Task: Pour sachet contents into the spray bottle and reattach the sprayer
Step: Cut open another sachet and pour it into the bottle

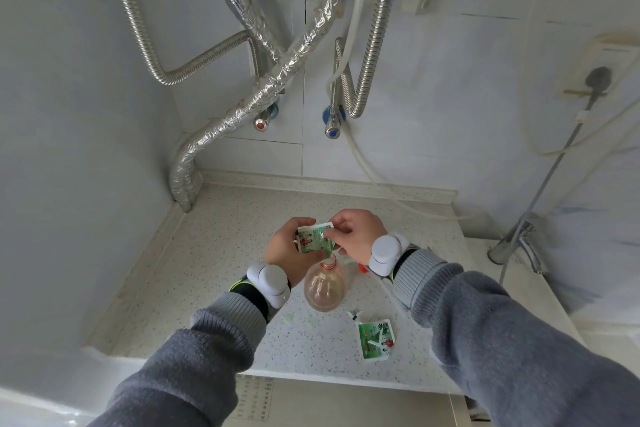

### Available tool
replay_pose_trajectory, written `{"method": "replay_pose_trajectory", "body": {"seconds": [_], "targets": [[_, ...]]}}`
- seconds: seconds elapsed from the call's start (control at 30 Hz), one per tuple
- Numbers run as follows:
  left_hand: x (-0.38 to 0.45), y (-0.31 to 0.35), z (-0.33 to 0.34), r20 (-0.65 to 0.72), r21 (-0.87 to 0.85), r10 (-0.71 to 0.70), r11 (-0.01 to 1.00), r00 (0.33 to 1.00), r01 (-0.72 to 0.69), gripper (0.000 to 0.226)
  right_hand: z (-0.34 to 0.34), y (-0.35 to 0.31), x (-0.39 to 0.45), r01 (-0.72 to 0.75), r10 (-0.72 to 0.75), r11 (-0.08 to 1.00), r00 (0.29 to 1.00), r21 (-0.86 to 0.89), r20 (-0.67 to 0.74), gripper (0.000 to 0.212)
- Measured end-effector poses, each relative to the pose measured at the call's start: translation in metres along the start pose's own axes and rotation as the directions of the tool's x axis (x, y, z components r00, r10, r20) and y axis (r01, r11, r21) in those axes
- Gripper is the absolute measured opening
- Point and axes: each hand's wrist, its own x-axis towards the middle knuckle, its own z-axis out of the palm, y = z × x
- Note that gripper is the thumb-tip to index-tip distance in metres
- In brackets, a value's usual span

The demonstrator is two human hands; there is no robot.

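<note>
Left hand [289, 246], right hand [356, 236]: both pinch green sachet [313, 237], tipped into open spray bottle [325, 284], mid-table [207, 253]. Emptied sachet [375, 340] near front edge. Pouring underway; sprayer unattached.

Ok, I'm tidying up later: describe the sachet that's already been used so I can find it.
On the speckled countertop, look right of the clear bottle, near the front edge. The torn green-and-white sachet lies flat there, untouched, unlike the one held above the bottle's neck.

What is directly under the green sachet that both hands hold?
Under the sachet, pinched by the left hand and right hand, stands the open bottle, its neck right below the sachet's lower corner. Pinkish liquid shows inside. The sachet's contents cannot be seen.
</note>
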Motion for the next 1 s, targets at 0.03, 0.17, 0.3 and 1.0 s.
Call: {"method": "replay_pose_trajectory", "body": {"seconds": [0.03, 0.17, 0.3, 1.0], "targets": [[-0.0004, 0.0005, -0.0001, 0.002, 0.003, 0.0, 1.0, 1.0, 0.0, 0.06, 0.0, 0.0002, -0.0005, 0.002, -0.002, 1.0, 1.0, 0.0, -0.002, 0.004], [-0.0019, 0.0026, 0.0, -0.002, 0.022, 0.013, 1.0, 1.0, -0.013, 0.058, -0.0007, -0.0006, -0.0024, 0.01, -0.01, 1.0, 1.0, -0.023, -0.002, 0.007], [-0.0023, 0.003, 0.001, -0.002, 0.046, 0.019, 0.999, 1.0, -0.019, 0.058, -0.0011, 0.0005, -0.0033, 0.019, -0.019, 0.998, 1.0, -0.064, -0.003, 0.009], [0.0025, 0.0056, 0.0045, -0.007, 0.2, 0.088, 0.976, 0.996, -0.085, 0.056, -0.0047, 0.0018, -0.0095, 0.049, -0.05, 0.994, 0.999, -0.094, -0.003, 0.01]]}}
